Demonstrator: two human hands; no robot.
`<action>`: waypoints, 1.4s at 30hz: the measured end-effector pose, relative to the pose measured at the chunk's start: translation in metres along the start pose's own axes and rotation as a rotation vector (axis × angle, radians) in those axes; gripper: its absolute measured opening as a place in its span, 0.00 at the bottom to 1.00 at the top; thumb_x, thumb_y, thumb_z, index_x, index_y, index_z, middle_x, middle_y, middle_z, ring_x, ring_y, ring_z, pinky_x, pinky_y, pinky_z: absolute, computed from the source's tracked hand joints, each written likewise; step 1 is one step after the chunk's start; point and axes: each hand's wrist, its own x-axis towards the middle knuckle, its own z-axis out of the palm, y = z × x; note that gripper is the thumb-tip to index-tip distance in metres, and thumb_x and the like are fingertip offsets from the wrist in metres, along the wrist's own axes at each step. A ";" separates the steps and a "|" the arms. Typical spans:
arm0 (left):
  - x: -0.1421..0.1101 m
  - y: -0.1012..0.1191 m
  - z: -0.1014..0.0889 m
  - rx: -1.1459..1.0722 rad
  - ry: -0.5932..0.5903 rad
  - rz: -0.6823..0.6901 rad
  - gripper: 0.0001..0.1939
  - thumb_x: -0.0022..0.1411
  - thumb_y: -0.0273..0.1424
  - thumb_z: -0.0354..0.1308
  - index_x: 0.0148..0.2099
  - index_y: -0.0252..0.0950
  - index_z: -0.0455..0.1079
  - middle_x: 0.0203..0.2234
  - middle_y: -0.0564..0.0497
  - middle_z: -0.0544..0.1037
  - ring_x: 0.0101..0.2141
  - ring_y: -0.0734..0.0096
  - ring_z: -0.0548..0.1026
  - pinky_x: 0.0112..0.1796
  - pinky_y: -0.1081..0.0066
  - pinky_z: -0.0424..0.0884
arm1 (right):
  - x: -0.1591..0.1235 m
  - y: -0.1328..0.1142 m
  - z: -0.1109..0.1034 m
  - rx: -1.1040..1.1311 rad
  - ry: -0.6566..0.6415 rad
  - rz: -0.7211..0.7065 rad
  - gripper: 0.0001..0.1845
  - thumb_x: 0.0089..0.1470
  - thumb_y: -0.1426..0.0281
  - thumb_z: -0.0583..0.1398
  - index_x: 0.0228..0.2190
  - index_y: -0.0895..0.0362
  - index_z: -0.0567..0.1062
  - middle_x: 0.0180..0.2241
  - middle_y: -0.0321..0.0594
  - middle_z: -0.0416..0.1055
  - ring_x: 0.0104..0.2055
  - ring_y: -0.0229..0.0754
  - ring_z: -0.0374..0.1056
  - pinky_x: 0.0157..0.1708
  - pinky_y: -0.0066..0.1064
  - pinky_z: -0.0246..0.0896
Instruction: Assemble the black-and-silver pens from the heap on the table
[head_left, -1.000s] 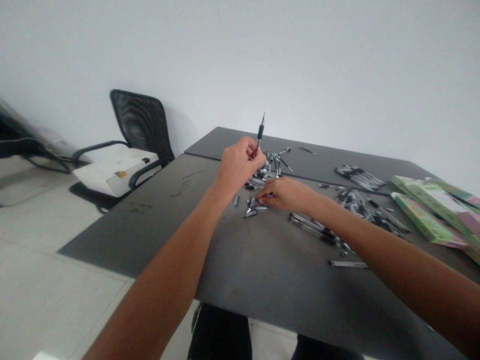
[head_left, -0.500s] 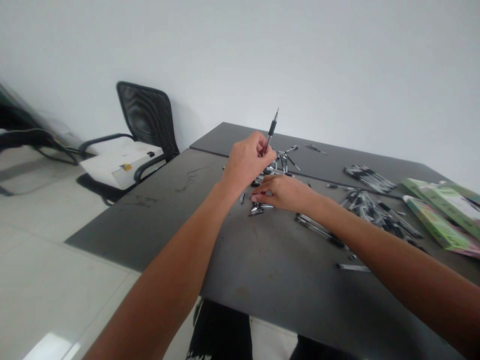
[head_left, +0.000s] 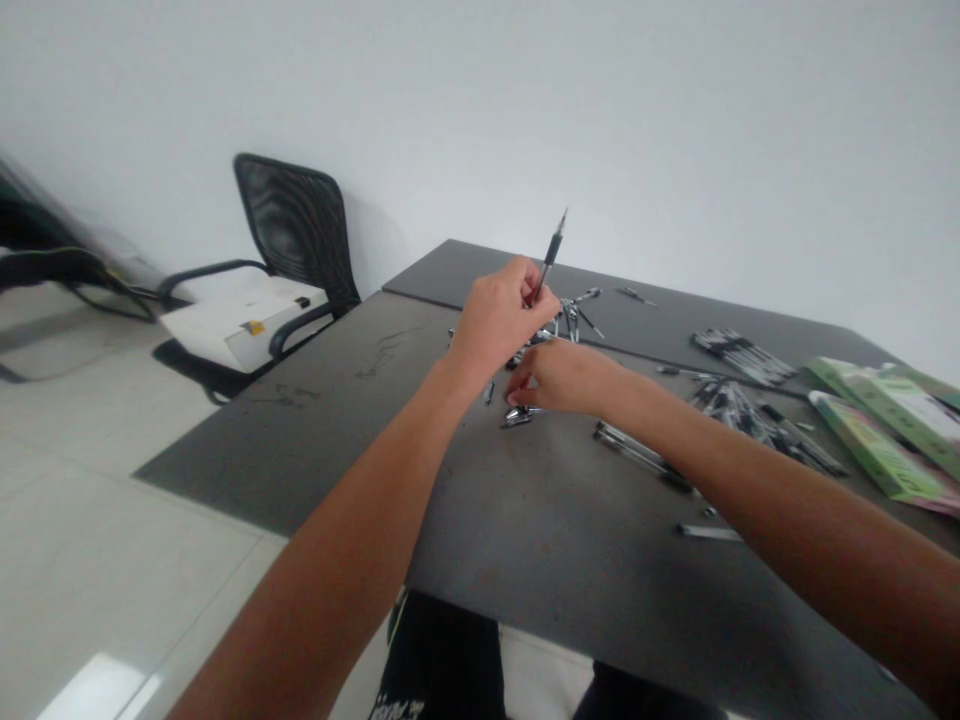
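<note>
My left hand (head_left: 502, 308) is closed around the lower part of a pen (head_left: 553, 248), whose black grip and bare tip point upward. Just in front and to the right, my right hand (head_left: 559, 378) reaches down with thumb and fingers drawn together at a small cluster of pen caps (head_left: 517, 415) on the dark table (head_left: 525, 540). Whatever lies between those fingertips is too small to make out. Behind both hands, partly hidden by them, is a heap of pen parts (head_left: 574, 315).
To the right lie a pile of clear pens (head_left: 739, 415), a bundle of pens (head_left: 739, 355) and green boxes (head_left: 885, 430). Loose pen barrels (head_left: 637, 450) rest beside my right forearm. A black mesh chair (head_left: 292, 225) holding a white box (head_left: 247, 315) stands left of the table.
The camera view has shifted slightly. My left hand keeps the pen upright, while my right hand's fingers have shifted a little over the caps.
</note>
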 end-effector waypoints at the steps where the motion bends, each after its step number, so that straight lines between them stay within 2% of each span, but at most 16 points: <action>1: 0.000 0.000 0.000 0.004 0.001 0.007 0.07 0.64 0.28 0.63 0.34 0.40 0.68 0.25 0.54 0.75 0.26 0.72 0.72 0.32 0.67 0.66 | 0.001 -0.002 -0.002 -0.008 -0.017 -0.001 0.12 0.62 0.63 0.66 0.44 0.49 0.89 0.42 0.40 0.87 0.44 0.49 0.81 0.41 0.32 0.70; 6: 0.001 -0.002 0.001 0.000 -0.005 0.015 0.07 0.65 0.28 0.63 0.34 0.40 0.68 0.25 0.54 0.75 0.26 0.71 0.71 0.32 0.65 0.66 | 0.004 -0.014 -0.012 -0.063 -0.057 0.000 0.11 0.59 0.70 0.68 0.43 0.52 0.90 0.44 0.46 0.86 0.47 0.51 0.81 0.45 0.31 0.71; 10: 0.001 -0.001 0.000 -0.003 -0.006 0.017 0.08 0.64 0.28 0.63 0.34 0.41 0.68 0.25 0.54 0.75 0.26 0.71 0.71 0.32 0.65 0.67 | 0.007 -0.023 -0.015 -0.116 -0.055 -0.005 0.11 0.58 0.72 0.69 0.43 0.53 0.89 0.44 0.49 0.86 0.48 0.55 0.81 0.41 0.34 0.72; 19: 0.002 0.000 -0.001 -0.021 -0.010 0.013 0.07 0.65 0.28 0.63 0.34 0.40 0.67 0.25 0.54 0.75 0.26 0.71 0.72 0.32 0.65 0.66 | 0.010 -0.010 -0.010 -0.068 -0.062 -0.162 0.13 0.58 0.76 0.66 0.41 0.54 0.90 0.39 0.45 0.86 0.41 0.47 0.80 0.41 0.31 0.70; 23: 0.002 0.002 -0.001 -0.012 -0.009 -0.001 0.08 0.64 0.27 0.63 0.34 0.40 0.67 0.25 0.54 0.75 0.26 0.71 0.72 0.32 0.65 0.65 | 0.006 -0.013 -0.005 -0.079 -0.015 -0.134 0.14 0.58 0.76 0.63 0.40 0.56 0.89 0.40 0.48 0.86 0.42 0.50 0.80 0.39 0.33 0.69; 27: 0.001 0.005 -0.003 0.004 -0.011 -0.011 0.09 0.64 0.27 0.63 0.34 0.40 0.66 0.25 0.55 0.74 0.26 0.72 0.71 0.32 0.66 0.65 | 0.004 -0.016 0.002 -0.082 0.043 -0.083 0.12 0.57 0.73 0.63 0.37 0.56 0.88 0.37 0.48 0.85 0.40 0.52 0.79 0.35 0.35 0.66; 29: 0.001 0.006 -0.003 -0.001 -0.005 -0.009 0.08 0.65 0.27 0.63 0.34 0.40 0.67 0.25 0.55 0.74 0.26 0.72 0.72 0.32 0.66 0.65 | 0.004 -0.015 0.005 -0.053 0.075 -0.068 0.12 0.58 0.72 0.63 0.38 0.56 0.87 0.37 0.48 0.84 0.40 0.52 0.79 0.38 0.35 0.67; 32: 0.001 0.005 -0.003 -0.019 0.017 -0.019 0.08 0.65 0.27 0.63 0.34 0.40 0.67 0.25 0.55 0.75 0.26 0.72 0.73 0.32 0.67 0.66 | 0.001 -0.005 0.008 0.042 0.167 -0.078 0.15 0.61 0.73 0.59 0.44 0.59 0.85 0.44 0.50 0.83 0.43 0.50 0.78 0.46 0.36 0.68; 34: 0.001 0.005 -0.002 -0.028 0.049 -0.026 0.08 0.65 0.27 0.63 0.34 0.41 0.67 0.24 0.56 0.75 0.26 0.73 0.73 0.33 0.68 0.67 | -0.006 0.007 0.009 0.129 0.261 -0.083 0.18 0.63 0.75 0.57 0.48 0.62 0.83 0.47 0.53 0.80 0.46 0.50 0.76 0.52 0.38 0.68; 37: 0.000 0.006 0.000 -0.047 0.092 -0.032 0.08 0.64 0.27 0.63 0.34 0.40 0.67 0.24 0.56 0.75 0.26 0.73 0.73 0.33 0.69 0.68 | -0.031 0.027 0.006 0.259 0.368 -0.041 0.22 0.66 0.74 0.53 0.53 0.62 0.82 0.43 0.52 0.76 0.47 0.49 0.74 0.53 0.40 0.68; 40: -0.004 0.014 0.005 -0.074 0.073 -0.044 0.07 0.64 0.28 0.63 0.34 0.40 0.68 0.23 0.57 0.76 0.25 0.74 0.73 0.33 0.70 0.69 | -0.072 0.046 0.001 0.487 0.387 0.082 0.22 0.71 0.67 0.53 0.56 0.57 0.81 0.37 0.43 0.72 0.36 0.43 0.71 0.42 0.37 0.69; 42: -0.009 0.025 0.009 -0.096 0.033 -0.042 0.06 0.63 0.28 0.63 0.35 0.40 0.69 0.23 0.57 0.76 0.25 0.74 0.73 0.32 0.71 0.69 | -0.102 0.054 -0.001 0.732 0.378 0.217 0.23 0.72 0.59 0.54 0.58 0.54 0.80 0.28 0.36 0.68 0.27 0.39 0.64 0.30 0.32 0.62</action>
